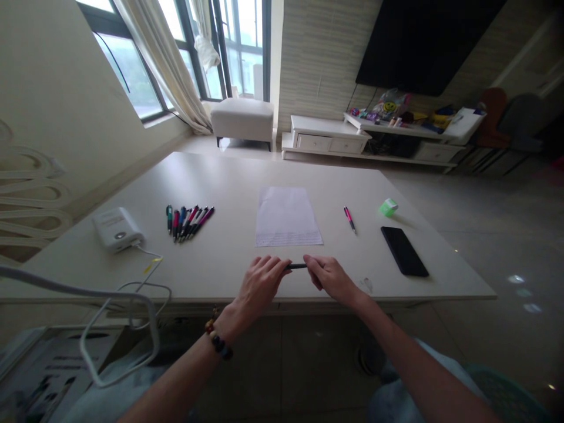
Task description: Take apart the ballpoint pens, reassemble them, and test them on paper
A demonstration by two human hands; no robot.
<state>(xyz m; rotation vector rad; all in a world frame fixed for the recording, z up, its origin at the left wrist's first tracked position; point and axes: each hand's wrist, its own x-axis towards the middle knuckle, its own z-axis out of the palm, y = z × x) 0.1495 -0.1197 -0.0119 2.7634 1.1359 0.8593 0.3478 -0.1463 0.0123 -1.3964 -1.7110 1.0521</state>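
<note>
So the left hand (259,285) and right hand (330,279) are both curled nearly closed, pinching the ends of a dark pen (297,266) between them, just over the near edge of the worktop (229,176). Pretty sure it's a pen, though fingers hide most of it. Paper (286,217) lies just ahead, more pens (189,222) off left.
</note>
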